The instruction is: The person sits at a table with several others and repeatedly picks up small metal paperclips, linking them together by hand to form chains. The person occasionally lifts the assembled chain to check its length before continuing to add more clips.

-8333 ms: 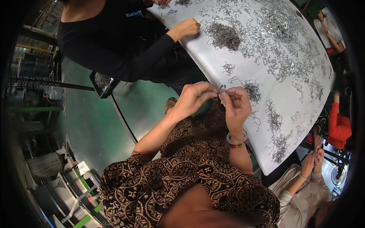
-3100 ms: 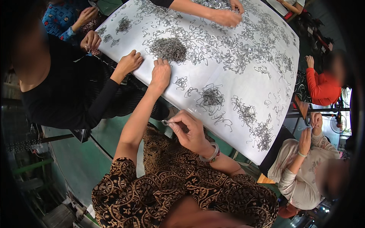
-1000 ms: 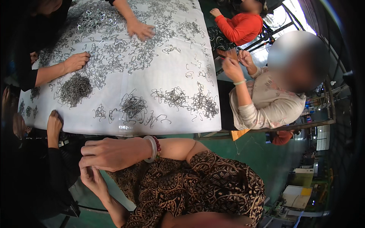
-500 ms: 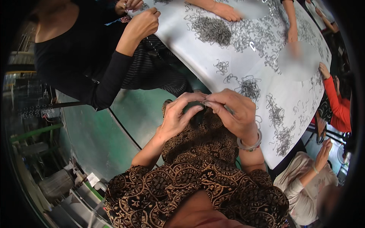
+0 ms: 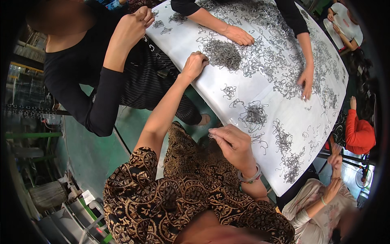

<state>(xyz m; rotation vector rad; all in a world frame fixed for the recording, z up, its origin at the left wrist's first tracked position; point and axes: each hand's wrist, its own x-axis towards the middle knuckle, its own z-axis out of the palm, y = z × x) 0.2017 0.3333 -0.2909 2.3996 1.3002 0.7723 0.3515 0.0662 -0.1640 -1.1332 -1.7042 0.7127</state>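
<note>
My left hand [image 5: 194, 67] reaches forward to the near left edge of the white-covered table [image 5: 203, 83]. Its fingers are closed beside a dense pile of grey bent-wire hooks [image 5: 222, 54]; what they hold, if anything, is hidden. Nearer my lap, my right hand [image 5: 233, 146] is in a pinch, with a small sliver of metal [image 5: 211, 136] showing at the thumb and fingertips. It looks like part of a hook, but its full shape is hidden. A smaller cluster of hooks [image 5: 256, 114] lies on the table just beyond this hand.
Across the table a co-worker's hands [image 5: 240, 35] rest among scattered hooks. Close on my left sits a person in black [image 5: 107, 101], hands raised. Another in red [image 5: 359, 130] sits at the right, and one in a pale top [image 5: 321, 207] at the near right.
My hands were together over my lap; now the left has gone forward to the table edge, while the right stays near my lap, slightly lower. The co-worker's hand across the table has moved.
</note>
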